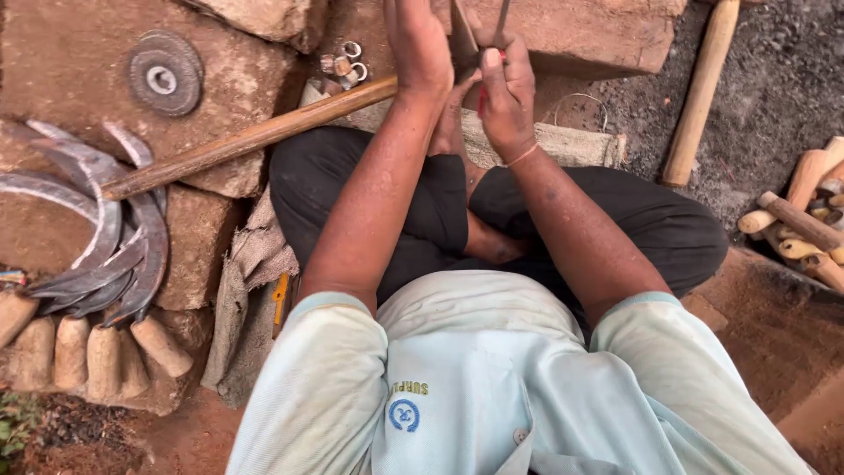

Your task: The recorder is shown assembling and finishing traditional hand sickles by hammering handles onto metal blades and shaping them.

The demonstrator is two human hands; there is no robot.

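Note:
I sit cross-legged on sacking, both arms stretched forward. My left hand [418,44] presses down on a flat metal blade [461,37] that runs up out of the top edge of the view. My right hand [505,86] is closed around a thin tool with a red handle [483,95], its metal shaft rising beside the blade. The two hands touch each other over a foot. A long wooden handle [246,141] lies slantwise just left of my left wrist.
Several curved sickle blades [105,237] with wooden handles [88,356] lie on stone blocks at left. A grinding disc [164,73] rests on a block behind them. Small metal rings [345,63] sit near the hands. Another wooden handle [701,88] and loose handles [804,224] lie at right.

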